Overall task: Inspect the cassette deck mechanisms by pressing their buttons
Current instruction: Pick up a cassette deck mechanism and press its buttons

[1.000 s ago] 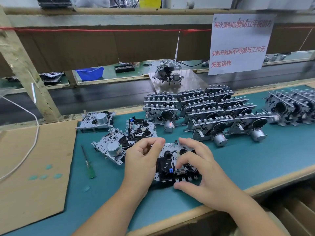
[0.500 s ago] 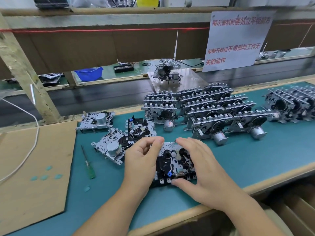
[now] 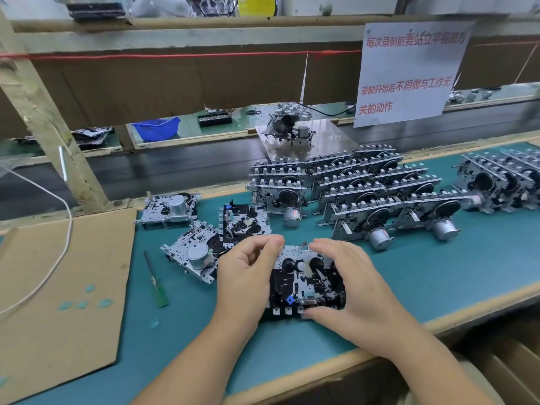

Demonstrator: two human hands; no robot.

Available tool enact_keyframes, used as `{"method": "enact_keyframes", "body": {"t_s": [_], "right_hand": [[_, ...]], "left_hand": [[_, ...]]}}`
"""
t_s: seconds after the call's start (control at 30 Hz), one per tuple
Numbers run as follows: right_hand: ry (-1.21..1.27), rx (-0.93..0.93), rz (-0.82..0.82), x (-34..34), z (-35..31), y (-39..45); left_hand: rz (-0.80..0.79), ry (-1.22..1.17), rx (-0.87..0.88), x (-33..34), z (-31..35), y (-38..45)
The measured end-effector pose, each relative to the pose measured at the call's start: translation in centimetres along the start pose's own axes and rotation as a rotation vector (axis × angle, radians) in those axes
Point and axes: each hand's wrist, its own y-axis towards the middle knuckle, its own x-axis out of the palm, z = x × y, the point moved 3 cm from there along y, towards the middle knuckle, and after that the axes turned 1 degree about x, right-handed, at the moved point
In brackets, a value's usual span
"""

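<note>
A cassette deck mechanism [image 3: 304, 280] lies flat on the teal mat near the front edge, its button row facing me. My left hand [image 3: 247, 276] grips its left side, with curled fingers hooked over the far left corner. My right hand [image 3: 355, 290] holds its right side, fingers curved over the far edge and the thumb pressing on the buttons at the near edge. Three more mechanisms [image 3: 201, 252] lie loose just behind my left hand.
Rows of stacked mechanisms [image 3: 365, 194] stand behind, with another group [image 3: 502, 182] at the right. A green-handled screwdriver [image 3: 156, 283] lies at the left beside a cardboard sheet [image 3: 58, 302]. One mechanism sits on a plate [image 3: 295, 127] on the conveyor.
My right fingers have lifted off the middle of the mechanism and spread to its far right edge, so its top face now shows. My right thumb stays on the button row.
</note>
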Motion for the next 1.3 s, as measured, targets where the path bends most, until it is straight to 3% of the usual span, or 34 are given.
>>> {"method": "enact_keyframes", "body": {"t_s": [0.23, 0.47, 0.63, 1.07, 1.2, 1.3], "right_hand": [[0.142, 0.064, -0.126, -0.7, 0.4, -0.2], [0.181, 0.123, -0.077, -0.4, 1.0, -0.3], [0.325, 0.097, -0.207, -0.7, 1.4, -0.2], [0.467, 0.152, -0.185, -0.6, 1.7, 0.0], [0.239, 0.126, -0.217, -0.2, 0.5, 0.0], [-0.044, 0.067, -0.088, 0.4, -1.0, -0.1]], "left_hand": [[0.054, -0.038, -0.028, -0.4, -0.1, 0.3], [0.051, -0.059, -0.047, -0.3, -0.2, 0.4], [0.065, -0.089, -0.059, -0.2, -0.2, 0.5], [0.07, -0.101, -0.08, -0.3, -0.4, 0.6], [0.06, -0.116, -0.076, -0.2, -0.3, 0.5], [0.039, -0.093, -0.07, 0.0, -0.2, 0.3]]}}
